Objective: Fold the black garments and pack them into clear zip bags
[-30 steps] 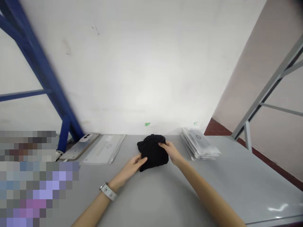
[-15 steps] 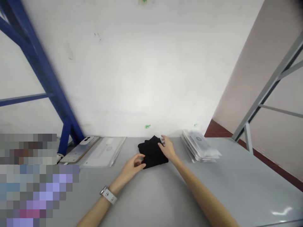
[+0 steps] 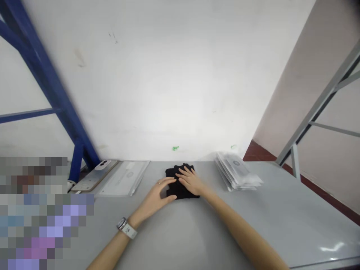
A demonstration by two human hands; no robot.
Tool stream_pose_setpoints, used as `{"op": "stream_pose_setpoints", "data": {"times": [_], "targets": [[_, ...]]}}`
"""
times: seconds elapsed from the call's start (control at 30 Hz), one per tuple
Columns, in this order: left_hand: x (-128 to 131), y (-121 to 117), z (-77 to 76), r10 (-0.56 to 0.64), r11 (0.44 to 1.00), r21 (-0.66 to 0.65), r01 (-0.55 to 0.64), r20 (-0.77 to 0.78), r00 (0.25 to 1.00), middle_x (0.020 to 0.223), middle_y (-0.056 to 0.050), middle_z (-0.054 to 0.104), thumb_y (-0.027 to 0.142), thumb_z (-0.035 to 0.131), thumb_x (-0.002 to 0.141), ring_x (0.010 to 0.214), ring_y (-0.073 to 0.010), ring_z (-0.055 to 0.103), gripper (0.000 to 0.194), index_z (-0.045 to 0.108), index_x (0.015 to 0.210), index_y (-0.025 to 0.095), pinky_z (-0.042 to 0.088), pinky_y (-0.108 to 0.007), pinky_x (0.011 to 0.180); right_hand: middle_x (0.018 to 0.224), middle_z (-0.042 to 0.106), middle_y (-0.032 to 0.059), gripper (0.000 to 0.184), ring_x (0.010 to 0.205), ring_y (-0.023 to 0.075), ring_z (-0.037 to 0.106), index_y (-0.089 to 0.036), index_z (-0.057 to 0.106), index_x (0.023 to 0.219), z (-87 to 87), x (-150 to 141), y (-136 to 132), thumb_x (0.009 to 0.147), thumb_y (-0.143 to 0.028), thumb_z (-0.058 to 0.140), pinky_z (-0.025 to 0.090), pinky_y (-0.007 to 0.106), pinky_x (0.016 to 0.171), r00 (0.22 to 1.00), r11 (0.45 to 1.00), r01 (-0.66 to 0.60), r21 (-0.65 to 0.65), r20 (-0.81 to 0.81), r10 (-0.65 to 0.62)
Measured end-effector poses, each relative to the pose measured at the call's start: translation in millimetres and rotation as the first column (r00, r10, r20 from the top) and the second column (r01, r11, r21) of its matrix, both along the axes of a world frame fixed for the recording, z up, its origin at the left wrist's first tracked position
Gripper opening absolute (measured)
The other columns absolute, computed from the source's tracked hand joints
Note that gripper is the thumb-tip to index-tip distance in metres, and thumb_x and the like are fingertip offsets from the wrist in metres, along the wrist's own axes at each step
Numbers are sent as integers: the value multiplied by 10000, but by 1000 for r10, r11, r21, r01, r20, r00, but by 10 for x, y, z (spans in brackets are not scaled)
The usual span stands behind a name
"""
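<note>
A folded black cloth garment [image 3: 182, 192] lies on the grey table [image 3: 174, 236] in the middle of the head view; its exact kind does not show. Spread flat across its upper right part is my right hand [image 3: 191, 181], fingers apart and pointing left. At the garment's left edge, my left hand [image 3: 157, 195] has its thumb and fingers apart around the near left corner, fingertips on the cloth. A watch with a pale strap [image 3: 129, 229] is on my left wrist.
Filled clear plastic bags [image 3: 239, 174] are stacked on the right. Flat clear bags [image 3: 123, 180] lie on the left beside a phone [image 3: 95, 176]. A white wall [image 3: 174, 93] stands behind the table, a blue metal frame [image 3: 64, 112] at left, a grey one [image 3: 315, 112] at right.
My right hand has moved left from the garment's right edge and now lies flat on top of it. My left hand has opened wider at the left edge. The garment looks flatter and squarer.
</note>
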State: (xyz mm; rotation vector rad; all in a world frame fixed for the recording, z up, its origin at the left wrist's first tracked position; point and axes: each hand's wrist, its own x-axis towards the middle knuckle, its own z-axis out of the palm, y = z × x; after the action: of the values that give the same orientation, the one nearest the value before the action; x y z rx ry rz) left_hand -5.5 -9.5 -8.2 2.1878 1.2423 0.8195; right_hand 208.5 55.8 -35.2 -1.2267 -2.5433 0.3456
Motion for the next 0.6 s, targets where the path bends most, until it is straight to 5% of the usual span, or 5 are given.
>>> {"op": "stream_pose_setpoints", "data": {"times": [0.13, 0.23, 0.33, 0.5, 0.6], "targets": [[-6, -63, 39, -270, 963, -56, 264, -217, 938, 1522, -72, 356, 570, 738, 671, 1421, -323, 239, 819, 438, 1392, 323, 152, -532, 1161, 1551, 255, 69, 451, 1452, 273, 106, -242, 375, 1446, 9, 88, -347, 1020, -360, 286, 162, 555, 1142, 999, 999, -45, -17, -9, 45], [22, -120, 14, -390, 920, -109, 375, -304, 869, 1528, -75, 347, 589, 767, 616, 1426, -337, 227, 911, 414, 1414, 329, 148, -540, 1162, 1544, 279, 54, 441, 1451, 216, 133, -243, 393, 1436, 74, 275, -552, 1018, -349, 301, 138, 488, 1170, 989, 992, -110, -60, -106, 103], [52, -152, -29, -364, 928, -51, 368, -322, 874, 1483, -64, 425, 473, 754, 684, 1397, -320, 307, 765, 467, 1379, 329, 174, -528, 1162, 1535, 304, 48, 466, 1446, 203, 159, -255, 400, 1433, 168, 514, -698, 994, -412, 379, 95, 464, 1183, 971, 984, -146, -106, -206, 122], [66, -154, -42, -324, 939, -5, 343, -344, 881, 1430, -23, 498, 275, 635, 796, 1370, -291, 371, 551, 523, 1331, 345, 182, -539, 1161, 1558, 218, 102, 974, 1444, 298, 140, -257, 252, 1497, 211, 726, -879, 708, -558, 738, 69, 518, 1171, 969, 957, -225, -183, -148, 200], [71, -156, 1, -329, 942, -58, 331, -355, 875, 1443, 0, 478, 293, 595, 839, 1391, -296, 335, 506, 518, 1334, 365, 187, -555, 1154, 1551, 238, 105, 876, 1439, 273, 178, -251, 287, 1486, 192, 719, -922, 755, -459, 721, 88, 503, 1173, 980, 974, -177, -141, -115, 161]]}}
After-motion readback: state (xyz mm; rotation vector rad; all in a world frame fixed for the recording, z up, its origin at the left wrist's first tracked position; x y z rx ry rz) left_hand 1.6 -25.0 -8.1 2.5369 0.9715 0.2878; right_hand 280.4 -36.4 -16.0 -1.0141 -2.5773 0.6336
